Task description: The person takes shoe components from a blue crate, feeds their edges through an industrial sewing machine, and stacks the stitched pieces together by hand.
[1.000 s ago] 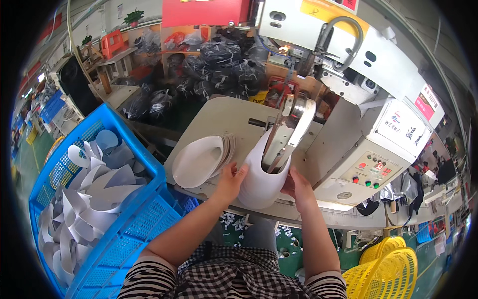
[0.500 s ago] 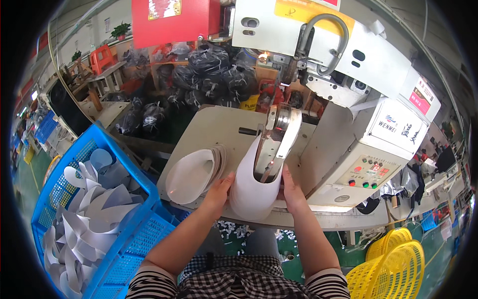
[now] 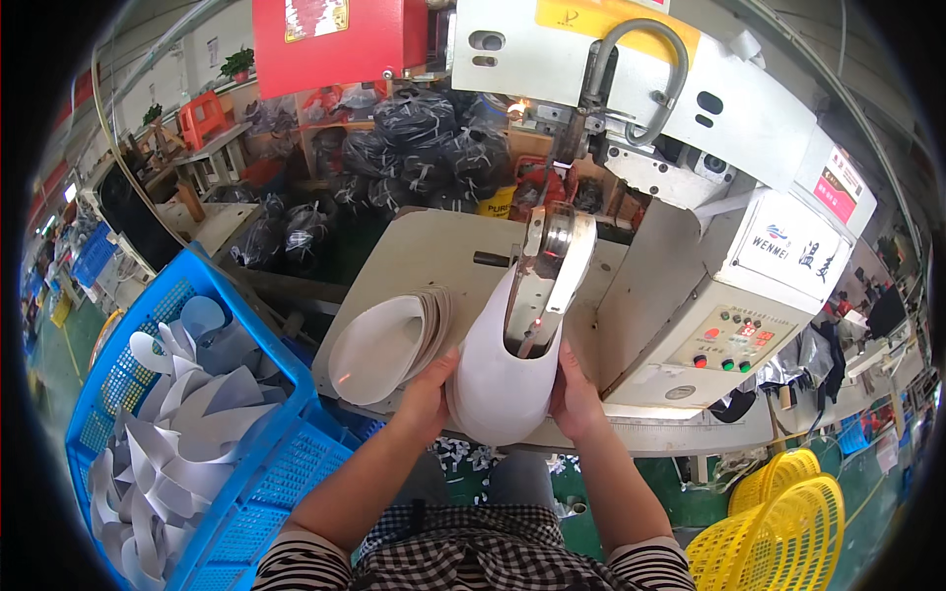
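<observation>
A white curved piece (image 3: 500,399) with a U-shaped opening, looking like a shoe upper, wraps round the upright metal arm (image 3: 552,281) of a machine. My left hand (image 3: 431,396) cups its left side, and my right hand (image 3: 574,396) presses on the right side, so it is held between the two. The undersides of the piece and some fingertips are hidden. Just left of my left hand, a stack of similar white pieces (image 3: 379,345) lies on the machine table (image 3: 434,241), a small red light spot on the top one.
At the left stands a blue plastic crate (image 3: 246,492) heaped with loose white pieces (image 3: 187,424). The machine's control box (image 3: 724,340) rises at the right, its head (image 3: 631,69) overhead. Yellow baskets (image 3: 778,532) sit at the lower right; black bags (image 3: 414,148) are piled behind.
Both my hands have shifted slightly toward me along the sides of the white piece, which now sits slightly lower on the machine arm. The stack stays in place on the table.
</observation>
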Motion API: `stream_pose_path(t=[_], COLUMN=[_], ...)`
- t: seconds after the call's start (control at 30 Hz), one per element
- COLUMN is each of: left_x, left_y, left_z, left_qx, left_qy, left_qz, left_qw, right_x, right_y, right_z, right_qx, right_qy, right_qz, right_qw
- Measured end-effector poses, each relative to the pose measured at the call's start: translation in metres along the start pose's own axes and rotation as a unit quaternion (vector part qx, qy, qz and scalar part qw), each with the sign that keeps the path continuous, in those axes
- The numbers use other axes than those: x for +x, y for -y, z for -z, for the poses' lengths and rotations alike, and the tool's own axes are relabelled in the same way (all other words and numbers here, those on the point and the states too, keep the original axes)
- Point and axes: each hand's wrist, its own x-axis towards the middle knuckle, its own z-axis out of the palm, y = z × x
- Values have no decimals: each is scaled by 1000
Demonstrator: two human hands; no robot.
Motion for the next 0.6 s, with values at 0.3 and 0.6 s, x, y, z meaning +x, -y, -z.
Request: stream_pose_path(t=[0.3, 0.6], left_x=[6, -15], left_y=[-20, -16], left_z=[8, -37], left_qx=[28, -17], left_qy=[-10, 179], left_qz=[-10, 60], left_qw=[1000, 982], right_x=[-10, -5], right_y=[-24, 41], right_z=[-11, -20], right_qx=[122, 145], right_qy=[7, 114], right_qz=[51, 75], right_qw=[991, 980])
